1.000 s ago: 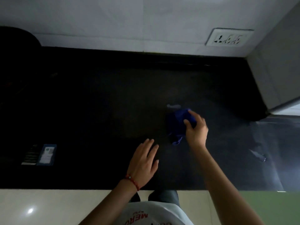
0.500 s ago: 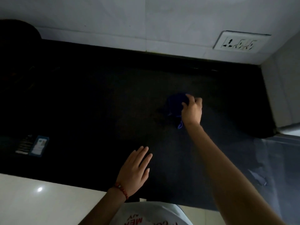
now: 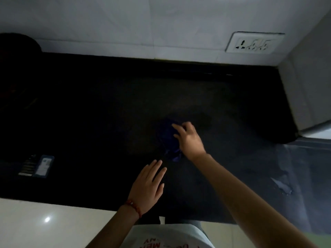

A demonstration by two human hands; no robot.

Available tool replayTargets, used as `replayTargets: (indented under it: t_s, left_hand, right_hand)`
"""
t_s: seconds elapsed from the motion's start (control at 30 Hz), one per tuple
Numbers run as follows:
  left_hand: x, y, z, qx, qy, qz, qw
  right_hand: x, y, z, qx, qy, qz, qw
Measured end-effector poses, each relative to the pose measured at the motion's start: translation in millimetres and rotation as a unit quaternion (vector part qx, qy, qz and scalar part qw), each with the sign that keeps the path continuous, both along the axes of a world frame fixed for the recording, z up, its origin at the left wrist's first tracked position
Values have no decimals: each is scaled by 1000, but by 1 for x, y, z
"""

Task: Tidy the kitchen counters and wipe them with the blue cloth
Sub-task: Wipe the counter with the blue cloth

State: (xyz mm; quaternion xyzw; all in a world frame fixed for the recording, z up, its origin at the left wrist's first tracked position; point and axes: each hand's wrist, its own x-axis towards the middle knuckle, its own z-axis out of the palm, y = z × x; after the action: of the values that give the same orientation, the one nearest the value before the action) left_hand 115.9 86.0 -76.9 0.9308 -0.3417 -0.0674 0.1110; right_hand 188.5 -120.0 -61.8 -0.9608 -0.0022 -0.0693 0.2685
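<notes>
The left hand (image 3: 148, 185) is laid flat on the dark worktop (image 3: 89, 122) near its front edge, fingers straight and slightly apart. Just beyond, the bunched blue cloth (image 3: 168, 138) is pressed under the right hand (image 3: 189, 140), fingers loosely spread. A socket (image 3: 254, 43) is set in the far wall.

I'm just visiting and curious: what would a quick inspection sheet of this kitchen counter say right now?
Surface: dark counter, dimly lit; pale wet-looking patch at right.
Job's things: blue cloth, bunched mid-counter.
Clutter: small packet with a dark item beside it near the left front edge.
Hands: right hand presses on the cloth, fingers spread; left hand rests flat on the counter, holding nothing, red thread at the wrist.
Cables: nothing seen.
Surroundings: white tiled wall with a socket plate; pale cabinet side at right.
</notes>
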Motion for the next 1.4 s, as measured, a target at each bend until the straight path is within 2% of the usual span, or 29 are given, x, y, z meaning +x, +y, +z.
replayTargets:
  t_s: [0.03, 0.07, 0.13, 0.17, 0.2, 0.3, 0.33, 0.37, 0.4, 0.47, 0.53, 0.57, 0.67, 0.73, 0.9, 1.07, 1.23, 1.27, 1.3, 1.37, 1.4]
  left_hand:
    - [1, 1, 1, 2, -2, -3, 1000]
    - [2, 1, 3, 6, -3, -9, 1000]
    - [5, 3, 5, 8, -3, -25, 1000]
    - [5, 4, 5, 5, 1, -30, 1000]
    - [6, 5, 5, 1, 5, -36, 999]
    - [8, 6, 5, 6, 16, -47, 999]
    - [8, 7, 6, 9, 20, -49, 999]
    - [9, 8, 7, 10, 22, -49, 999]
    - [9, 8, 9, 11, 23, -49, 998]
    - [10, 7, 11, 18, 19, -56, 998]
    - [9, 6, 11, 15, 16, -59, 998]
    - [8, 5, 10, 11, 17, -60, 998]
    - [3, 0, 10, 6, 29, -65, 997]
    - [0, -4, 12, 3, 29, -78, 997]
    - [1, -22, 15, -5, 6, -109, 994]
    - [-12, -61, 16, -15, -12, -145, 989]
    - [-36, -95, 10, 10, -10, -160, 987]
    - [-40, -98, 8, 15, -14, -154, 988]
    - [-44, -101, 5, 16, -19, -145, 989]
    - [-47, -101, 1, 7, -25, -127, 992]
    - [-48, -101, 0, 4, -24, -122, 992]
  right_hand:
    - [3, -13, 1, 15, 14, -33, 999]
    - [8, -25, 5, 27, 25, -106, 994]
    - [11, -46, 12, 49, 52, -275, 959]
    - [5, -44, 13, 34, 52, -309, 949]
    - [-4, -35, 17, 24, 52, -297, 953]
    - [-51, -5, 10, -16, 24, -118, 993]
    - [-65, -6, 7, -24, 21, -93, 995]
    - [-72, -15, 7, -12, 19, -121, 992]
    - [-75, -26, 7, 6, 24, -192, 981]
    - [-78, -47, 7, 53, 36, -366, 929]
    - [-79, -43, 10, 36, 37, -442, 896]
    - [-81, -32, 11, 25, 31, -429, 902]
    - [-107, -1, 6, -8, 17, -298, 954]
    - [-125, -11, 3, -18, 21, -287, 957]
    - [-142, -57, 13, 29, 47, -422, 905]
    - [-192, -92, 12, 36, 27, -490, 871]
    - [-219, -150, 19, 63, 23, -632, 772]
    - [-215, -150, 21, 64, 14, -627, 776]
    - [-210, -143, 19, 59, 3, -598, 800]
    - [-208, -122, 12, 60, 15, -471, 880]
    - [-215, -119, 8, 70, 35, -416, 906]
